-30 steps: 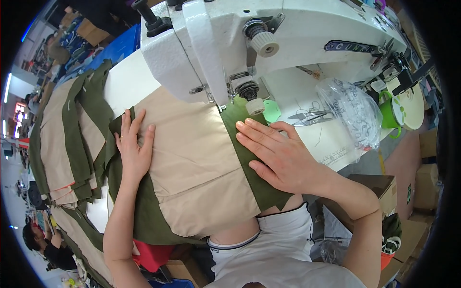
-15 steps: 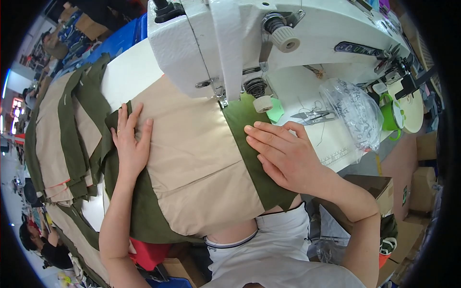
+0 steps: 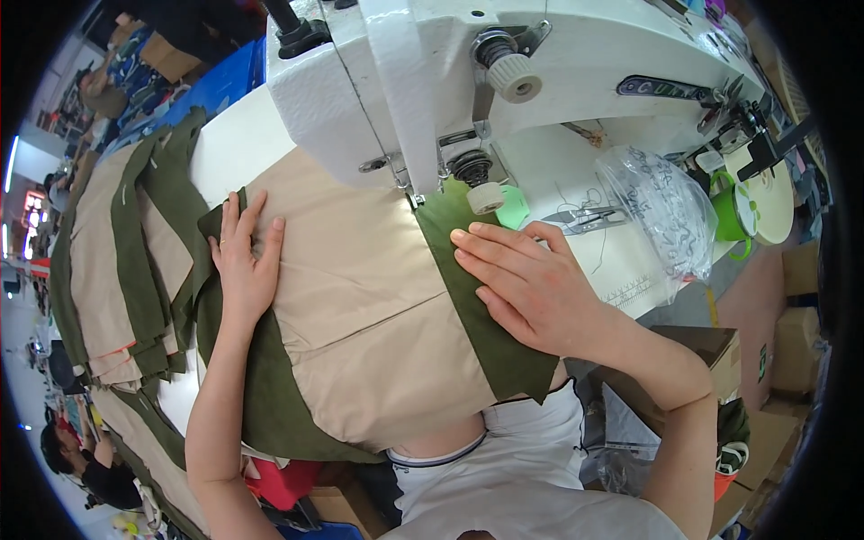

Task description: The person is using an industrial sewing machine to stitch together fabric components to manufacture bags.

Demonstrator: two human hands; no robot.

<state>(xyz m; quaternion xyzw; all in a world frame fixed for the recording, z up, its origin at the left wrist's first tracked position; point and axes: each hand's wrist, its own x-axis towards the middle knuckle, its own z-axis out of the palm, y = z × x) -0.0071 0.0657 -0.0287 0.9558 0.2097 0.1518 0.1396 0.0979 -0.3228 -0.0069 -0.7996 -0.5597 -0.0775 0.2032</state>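
While my left hand [image 3: 245, 256] lies flat, fingers spread, on the beige panel [image 3: 360, 297], my right hand [image 3: 526, 283] presses the green strip [image 3: 477, 297] flat near the needle [image 3: 416, 200]; uneven pressure risks skewing the seam.

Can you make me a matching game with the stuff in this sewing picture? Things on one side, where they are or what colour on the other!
Things:
1. left hand
2. right hand
3. plastic bag
4. cup

Places or colours:
A. bright green, at the table's right end
B. flat on the dark green strip below the needle
C. clear and crinkled, right of the sewing machine
D. flat on the left edge of the beige fabric

Pairs: 1-D, 2-B, 3-C, 4-A
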